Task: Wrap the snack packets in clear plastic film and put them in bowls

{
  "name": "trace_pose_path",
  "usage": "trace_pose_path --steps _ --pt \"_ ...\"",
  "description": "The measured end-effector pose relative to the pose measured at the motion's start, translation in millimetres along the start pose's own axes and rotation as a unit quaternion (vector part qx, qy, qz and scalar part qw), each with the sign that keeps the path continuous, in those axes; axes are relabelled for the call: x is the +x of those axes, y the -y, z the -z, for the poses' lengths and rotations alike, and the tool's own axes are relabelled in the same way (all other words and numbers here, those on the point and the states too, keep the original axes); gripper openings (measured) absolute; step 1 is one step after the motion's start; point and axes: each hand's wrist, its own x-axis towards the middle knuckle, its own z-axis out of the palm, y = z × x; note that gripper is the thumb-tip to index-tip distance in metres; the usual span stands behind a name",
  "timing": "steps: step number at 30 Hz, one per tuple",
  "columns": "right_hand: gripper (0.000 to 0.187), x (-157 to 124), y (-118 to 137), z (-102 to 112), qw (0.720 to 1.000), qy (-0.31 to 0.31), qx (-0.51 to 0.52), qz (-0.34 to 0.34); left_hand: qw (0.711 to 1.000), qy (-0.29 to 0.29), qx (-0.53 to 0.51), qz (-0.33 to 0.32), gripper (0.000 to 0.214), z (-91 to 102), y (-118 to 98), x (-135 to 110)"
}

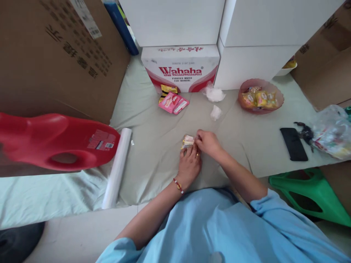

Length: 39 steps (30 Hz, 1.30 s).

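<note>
A small yellow and white snack packet (188, 141) lies on the pale green cloth (153, 146) in front of me. My left hand (189, 165), with a ring and a beaded bracelet, presses its fingers closed onto the packet's near edge. My right hand (208, 142) pinches the packet's right end with closed fingers. Both hands meet at the packet.
A pink snack pack (173, 102) and a yellow one (168, 90) lie before a Wahaha carton (181, 67). A pink bowl (260, 98) holds several snacks. White tissue wads (215, 95), a black phone (294, 144), a plastic bag (333, 132), a white roll (117, 168), a red jug (55, 142) and a green stool (309, 191) surround me.
</note>
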Motion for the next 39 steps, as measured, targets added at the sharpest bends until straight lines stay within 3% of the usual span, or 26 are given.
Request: trace_pose_path --steps 4,9,11,15,20,23,26,30,34,37,39 --pt "0.026 15 28 -12 0.996 0.038 -0.078 0.028 1.0 -0.01 -0.02 -0.01 0.031 -1.5 4 -2" --pt "0.028 -3 28 -27 0.993 0.002 -0.102 0.064 0.982 -0.035 -0.181 -0.046 0.021 7.0 24 -24" --pt "0.031 -15 25 -34 0.988 -0.023 -0.113 0.103 0.969 -0.065 -0.238 -0.006 0.023 11.3 35 -34" --pt "0.055 -28 20 -47 0.979 -0.045 -0.129 0.148 0.941 -0.117 -0.296 0.112 0.023 17.2 54 -45" --pt "0.034 -22 14 -49 0.977 -0.036 -0.137 0.157 0.923 -0.144 -0.315 0.169 0.024 21.1 64 -40" --pt "0.031 -19 14 -41 0.973 -0.027 -0.143 0.178 0.915 -0.157 -0.326 0.179 0.025 23.4 65 -37" --pt "0.031 -15 15 -30 0.979 -0.023 -0.13 0.156 0.898 -0.17 -0.348 0.208 0.026 26.9 63 -36" --pt "0.031 -3 6 -15 0.993 -0.047 -0.056 0.092 0.871 -0.167 -0.391 0.245 0.026 32.8 58 -32" --pt "0.039 10 -18 -5 0.989 -0.095 0.079 0.077 0.834 -0.138 -0.464 0.265 0.034 30.7 48 -21" --pt "0.05 7 -32 -8 0.96 -0.096 0.259 0.053 0.781 -0.101 -0.551 0.277 0.049 22.4 36 -8" --pt "0.056 -2 -34 -16 0.917 -0.026 0.397 0.016 0.736 -0.078 -0.614 0.274 0.055 16.5 28 1"
